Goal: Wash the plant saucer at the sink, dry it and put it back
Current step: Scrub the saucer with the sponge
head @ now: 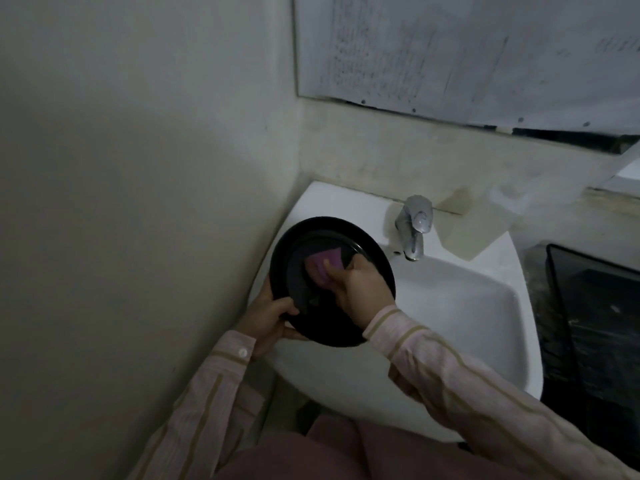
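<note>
left hand (268, 315) grips saucer (301, 289) rim | right hand (360, 289) presses sponge (320, 266) | tap (414, 225) beside

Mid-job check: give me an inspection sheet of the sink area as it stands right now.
Surface: white sink, basin bare; no water seen running from the tap.
Job's things: black plant saucer held tilted over the sink's left edge; purple sponge pressed on its inner face.
Clutter: a pale square patch on the sink rim to the right of the tap.
Grippers: left hand grips the saucer's lower rim; right hand holds the sponge.
Cables: nothing seen.
Surroundings: wall close on the left, mirror above, dark object right of the sink.
</note>
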